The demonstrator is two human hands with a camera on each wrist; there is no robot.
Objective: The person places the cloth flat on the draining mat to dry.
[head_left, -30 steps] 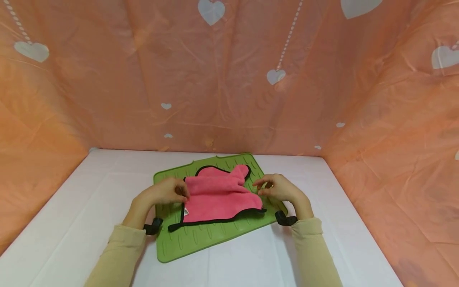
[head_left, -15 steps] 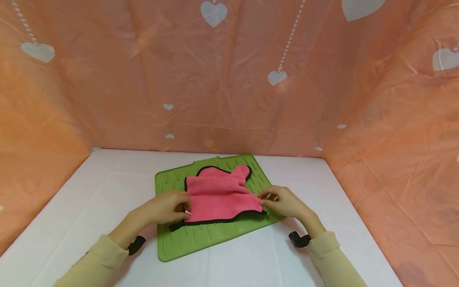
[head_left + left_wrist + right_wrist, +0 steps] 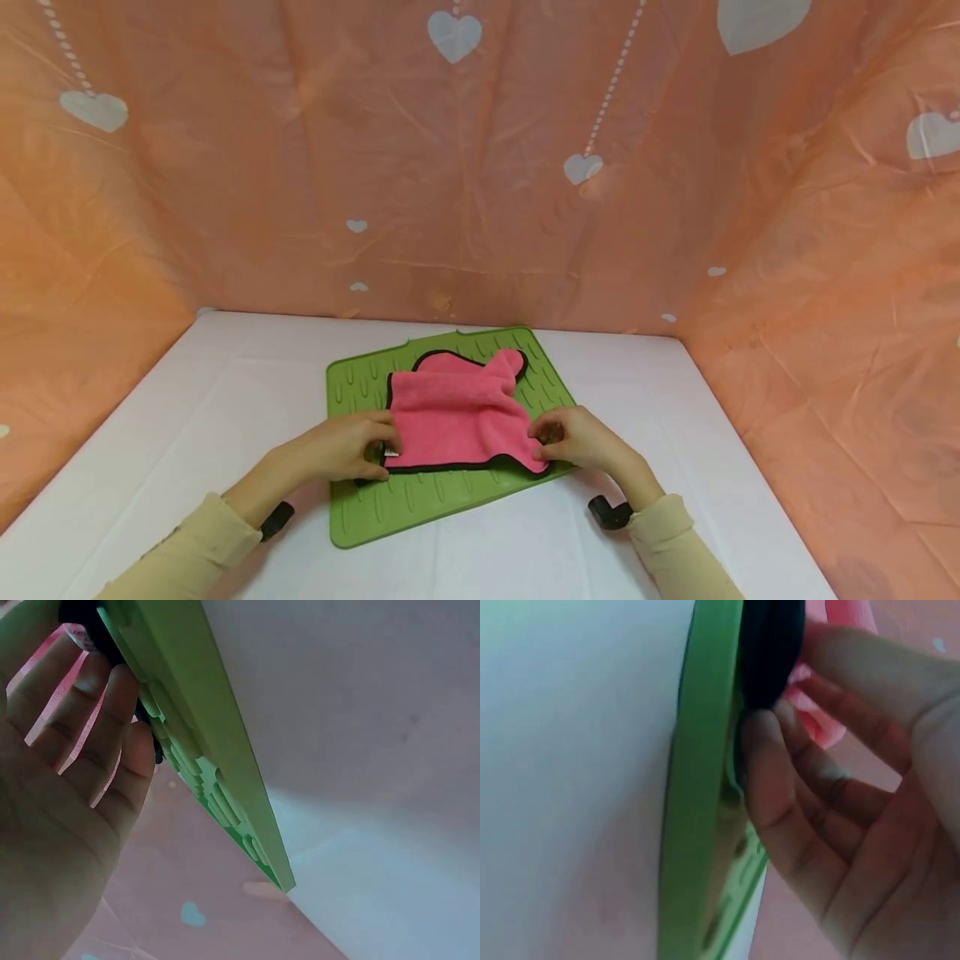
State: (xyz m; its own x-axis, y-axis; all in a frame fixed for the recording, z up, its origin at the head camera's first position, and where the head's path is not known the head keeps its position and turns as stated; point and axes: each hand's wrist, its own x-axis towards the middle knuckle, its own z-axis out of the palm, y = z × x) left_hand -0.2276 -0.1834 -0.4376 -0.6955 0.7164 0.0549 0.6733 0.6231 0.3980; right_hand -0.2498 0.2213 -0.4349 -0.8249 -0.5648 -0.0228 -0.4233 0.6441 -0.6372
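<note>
A pink cloth (image 3: 457, 417) with black edging lies rumpled on a green ridged mat (image 3: 405, 500). In the head view my left hand (image 3: 345, 446) is at the cloth's near left corner, fingertips touching its edge beside a small white tag (image 3: 391, 453). The thumb stands apart from the fingers there; the left wrist view shows the fingers (image 3: 82, 720) loosely bent. At the near right corner my right hand (image 3: 577, 437) pinches the cloth's edge between thumb and fingers. Black edging (image 3: 769, 660) shows at those fingertips in the right wrist view.
The mat lies askew on a white-covered table (image 3: 247, 375). Orange curtain (image 3: 480, 208) with pale hearts walls in the back and both sides. A black wrist mount (image 3: 609, 512) sits at each wrist.
Both hands have moved nearer along the cloth's sides. The right hand has taken hold of the near right corner and drawn it toward me. The left hand has come down to the near left corner.
</note>
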